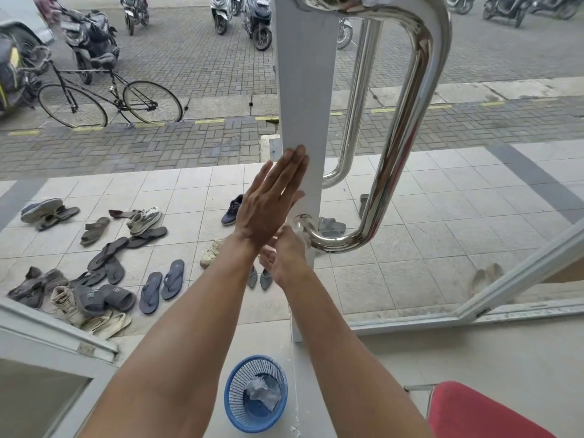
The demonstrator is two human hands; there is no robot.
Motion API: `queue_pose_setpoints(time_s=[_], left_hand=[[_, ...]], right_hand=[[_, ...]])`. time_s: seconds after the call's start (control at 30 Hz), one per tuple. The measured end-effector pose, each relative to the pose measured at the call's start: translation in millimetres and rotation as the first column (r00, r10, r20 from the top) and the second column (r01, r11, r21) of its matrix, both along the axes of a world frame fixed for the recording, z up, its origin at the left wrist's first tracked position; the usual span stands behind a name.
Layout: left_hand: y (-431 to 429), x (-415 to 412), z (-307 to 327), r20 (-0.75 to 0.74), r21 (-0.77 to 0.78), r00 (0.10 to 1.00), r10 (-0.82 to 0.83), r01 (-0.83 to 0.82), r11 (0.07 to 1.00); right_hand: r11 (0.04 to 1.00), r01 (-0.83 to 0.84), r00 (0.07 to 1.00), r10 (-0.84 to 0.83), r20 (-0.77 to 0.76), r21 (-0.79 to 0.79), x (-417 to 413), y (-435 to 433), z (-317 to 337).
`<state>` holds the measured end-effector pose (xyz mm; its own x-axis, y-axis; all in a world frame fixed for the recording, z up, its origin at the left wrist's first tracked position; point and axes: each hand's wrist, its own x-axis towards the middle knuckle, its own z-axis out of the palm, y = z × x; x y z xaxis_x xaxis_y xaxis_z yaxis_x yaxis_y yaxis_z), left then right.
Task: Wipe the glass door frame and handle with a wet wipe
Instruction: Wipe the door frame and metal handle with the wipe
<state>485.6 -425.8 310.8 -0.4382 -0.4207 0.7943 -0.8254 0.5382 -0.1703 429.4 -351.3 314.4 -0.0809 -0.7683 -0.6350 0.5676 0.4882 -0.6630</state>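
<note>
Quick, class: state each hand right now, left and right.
Left hand: open, straight fingers flat against the door frame.
Right hand: closed, apparently gripping a wet wipe at the handle base.

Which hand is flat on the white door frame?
The left hand, fingers straight, pressing the door frame. The right hand is curled on a wet wipe at the bottom end of the near chrome handle.

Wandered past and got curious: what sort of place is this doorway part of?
Likely the street entrance of a shop or hall where shoes come off: a glass door with a long steel handle, many sandals and shoes left on the tiled porch, parked scooters and a bicycle beyond.
</note>
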Motion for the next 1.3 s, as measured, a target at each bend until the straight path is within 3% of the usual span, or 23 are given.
queue_pose_setpoints(time_s=[0.07, 0.1, 0.17, 0.23, 0.33, 0.5, 0.6, 0.7, 0.9, 1.0, 1.03, 1.1, 1.17, 1.3], left_hand=[[-1.3, 2.7, -0.8, 0.007, 0.036, 0.999, -0.037, 0.037, 0.999], [-0.6, 2.8, -2.3, 0.018, 0.023, 0.999, -0.039, 0.038, 0.999], [3.0, 0.9, 1.8, 0.033, 0.047, 0.998, -0.048, 0.047, 0.998], [5.0, 1.7, 4.3, 0.034, 0.07, 0.999, -0.041, 0.039, 0.997], [8.8, 1.0, 7.5, 0.027, 0.068, 0.999, -0.023, 0.021, 0.997], [8.9, 1.0, 5.6, 0.013, 0.073, 1.0, -0.02, 0.019, 0.997], [9.3, -0.6, 4.6, 0.016, 0.06, 1.0, -0.024, 0.023, 0.998], [10.0, -0.7, 5.8, 0.011, 0.068, 0.999, -0.033, 0.032, 0.997], [10.9, 0.3, 6.9, 0.014, 0.079, 0.999, -0.042, 0.041, 0.996], [11.3, -0.2, 6.5, 0.022, 0.059, 0.999, -0.025, 0.024, 0.998], [11.2, 0.3, 6.6, 0.025, 0.058, 0.999, -0.024, 0.022, 0.998], [11.2, 0.8, 7.6, 0.029, 0.064, 0.999, -0.025, 0.024, 0.998], [10.7, 0.9, 8.2, 0.024, 0.07, 0.999, -0.036, 0.034, 0.997], [10.2, 0.7, 8.2, 0.007, 0.078, 0.998, -0.059, 0.058, 0.995]], right_hand=[[0.99, -0.133, 0.966, 0.121, -0.227, -0.039, -5.9, 15.1, -4.6], [0.974, -0.213, 0.906, 0.17, -0.387, -0.072, -12.0, 25.9, -9.6], [0.944, -0.311, 0.673, 0.14, -0.726, -0.107, -26.2, 43.2, -14.6], [0.945, -0.29, 0.432, -0.009, -0.902, -0.149, -41.9, 48.4, -12.8], [0.949, -0.21, 0.135, -0.209, -0.968, -0.234, -63.1, 39.4, -3.4], [0.916, -0.357, -0.15, -0.251, -0.956, -0.185, -69.7, 16.0, 6.6], [0.867, -0.494, -0.182, -0.18, -0.967, -0.068, -61.3, 7.9, 0.6], [0.826, -0.559, -0.133, -0.18, -0.975, -0.076, -60.4, 4.0, -7.9], [0.835, -0.456, 0.069, -0.312, -0.948, -0.308, -70.5, 1.7, -8.0], [0.896, -0.38, 0.07, -0.22, -0.973, -0.229, -72.8, -4.4, -3.0], [0.913, -0.385, 0.023, -0.141, -0.99, -0.139, -71.1, -7.5, -1.7], [0.91, -0.399, -0.204, 0.032, -0.978, 0.113, -61.3, -13.4, 3.2], [0.891, -0.365, -0.349, 0.137, -0.927, 0.269, -47.8, -18.8, 3.1], [0.882, -0.252, -0.554, 0.206, -0.807, 0.398, -27.1, -26.1, -16.4]])
